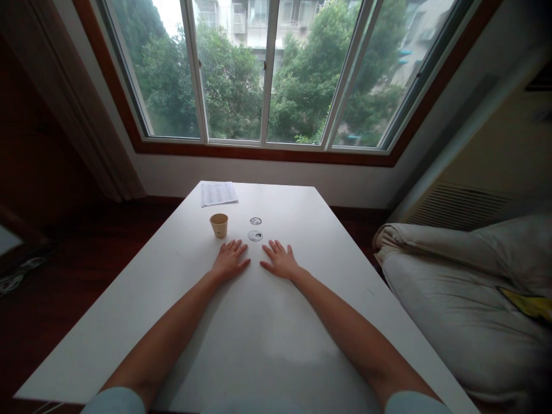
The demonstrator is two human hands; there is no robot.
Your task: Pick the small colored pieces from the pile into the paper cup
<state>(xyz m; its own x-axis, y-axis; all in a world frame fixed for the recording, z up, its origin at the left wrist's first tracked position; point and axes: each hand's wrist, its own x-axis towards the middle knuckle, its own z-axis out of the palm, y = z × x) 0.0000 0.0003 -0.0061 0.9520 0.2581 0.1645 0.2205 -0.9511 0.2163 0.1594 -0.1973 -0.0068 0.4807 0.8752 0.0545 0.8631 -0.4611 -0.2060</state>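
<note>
My left hand (231, 260) lies flat on the white table (267, 328), fingers spread and holding nothing. Just beyond its fingertips stands an upright brown paper cup (219, 226), apart from the hand; its inside cannot be made out. My right hand (279, 260) also rests palm down with the fingers apart, nothing in it. Between and slightly beyond the two hands are two flat round pieces with dark markings, a nearer disc (255, 236) and a smaller farther disc (256, 221). Neither hand touches them.
Some printed paper sheets (219, 194) lie at the table's far left corner. Behind the table is a wide window (265, 75) with trees outside. A sofa with a pale cover (457, 299) stands to the right. Cables (19, 275) lie on the dark floor at left.
</note>
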